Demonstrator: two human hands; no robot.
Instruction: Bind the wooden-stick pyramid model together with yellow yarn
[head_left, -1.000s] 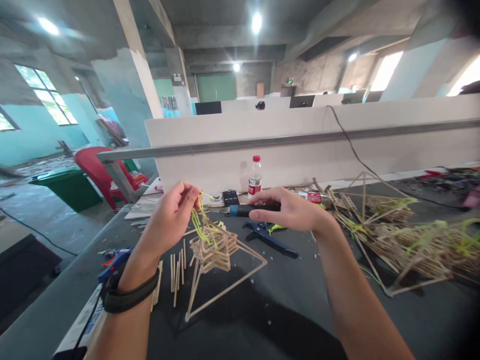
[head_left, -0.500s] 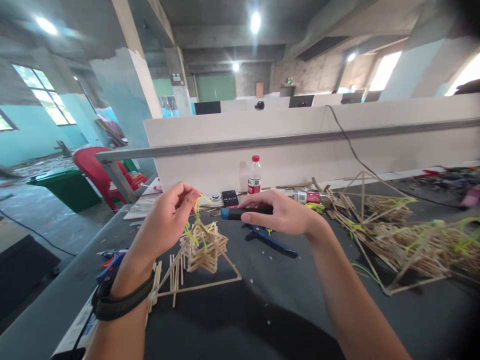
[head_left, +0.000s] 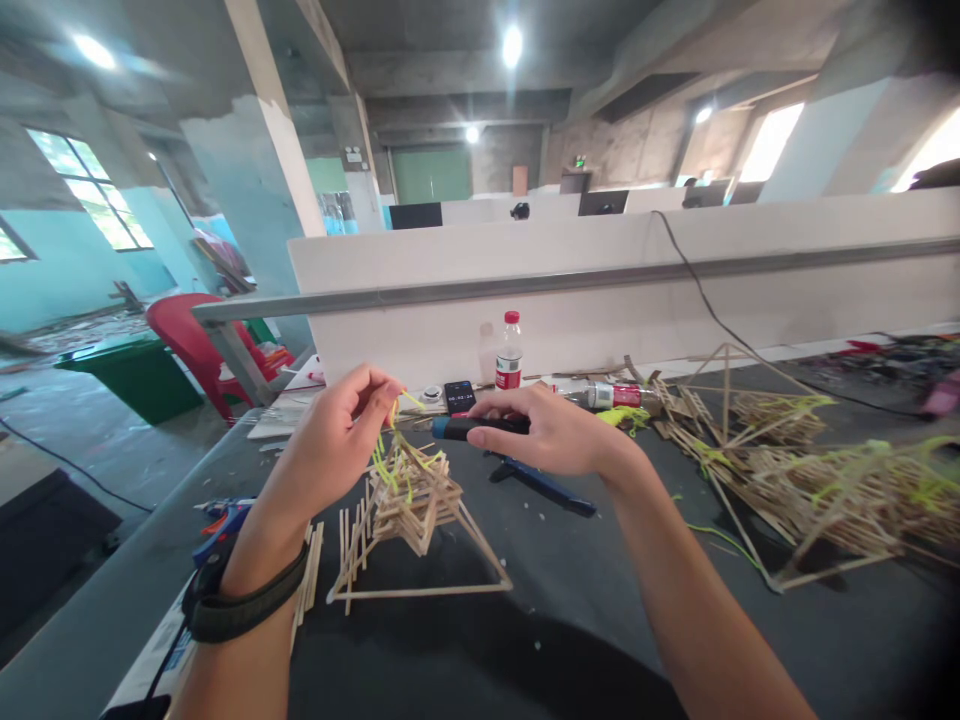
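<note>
My left hand (head_left: 352, 415) is closed, thumb and fingertips pinching yellow-green string (head_left: 397, 408) at the peak of a wooden stick frame. This stick frame (head_left: 420, 595) has a triangular base, and a star-like stack of sticks (head_left: 416, 515) hangs inside its legs, tied with string. To the right of the peak, my right hand (head_left: 544, 425) grips a dark handheld tool (head_left: 491, 429) with a blue end pointing left at the string. Its exact kind is unclear. Below that hand, dark blue pliers (head_left: 544, 487) lie on the table.
Loose sticks (head_left: 311, 575) and a blue glue gun (head_left: 225, 525) lie at the left. A phone (head_left: 459, 397) and an upright bottle (head_left: 509, 352) stand at the back, with another bottle (head_left: 619, 396) on its side. At right are a stick pyramid (head_left: 832, 575) and piled sticks (head_left: 795, 480).
The stick frame has turned and its base has swung to the right. My right hand has moved slightly left with the tool; my left hand keeps its pinch on the string.
</note>
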